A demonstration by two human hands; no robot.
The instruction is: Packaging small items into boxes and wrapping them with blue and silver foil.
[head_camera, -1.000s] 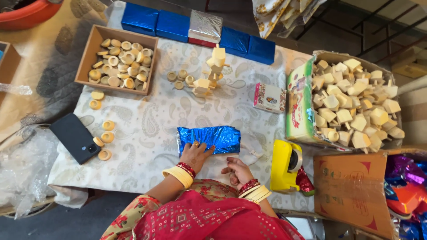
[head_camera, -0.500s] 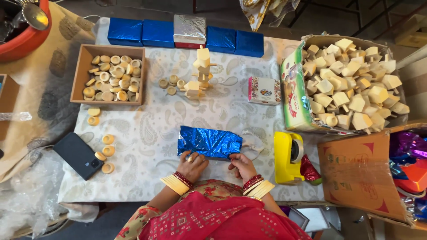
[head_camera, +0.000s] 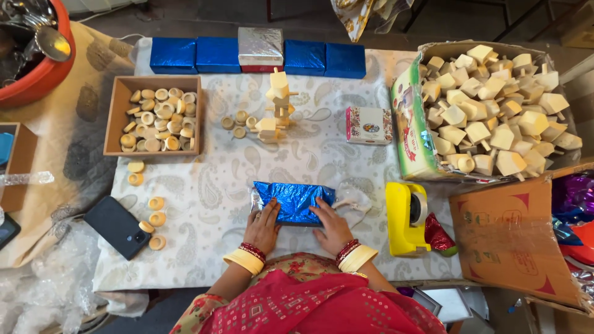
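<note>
1. Pressing down on a blue foil parcel (head_camera: 294,201), both of the person's hands lie flat on it at the near edge of the patterned tablecloth (head_camera: 210,204).
2. The left hand (head_camera: 262,226) rests on the parcel's lower left corner, fingers spread and open, gripping nothing, only pushing on the foil.
3. The right hand (head_camera: 332,226) lies the same way on the lower right part, fingers stretched out flat, touching the foil.
4. The parcel sits in the middle of the cloth's near side, just in front of the person's red garment (head_camera: 322,306), with a bit of clear wrap (head_camera: 356,201) showing at its right end.
5. A yellow tape dispenser (head_camera: 406,218) stands just to the right of the parcel.
6. A dark phone (head_camera: 116,227) lies to the left, with a few wooden rings (head_camera: 154,222) beside it.
7. A small cardboard tray (head_camera: 117,117) further back on the left holds many more such rings.
8. A stack of wooden pieces (head_camera: 276,105) stands near the cloth's centre, with a small printed box (head_camera: 369,125) to its right.
9. Four blue foil boxes (head_camera: 218,54) and one silver box (head_camera: 260,47) line the far edge.
10. A large carton (head_camera: 411,133) on the right is full of pale wooden blocks (head_camera: 495,117).
</note>
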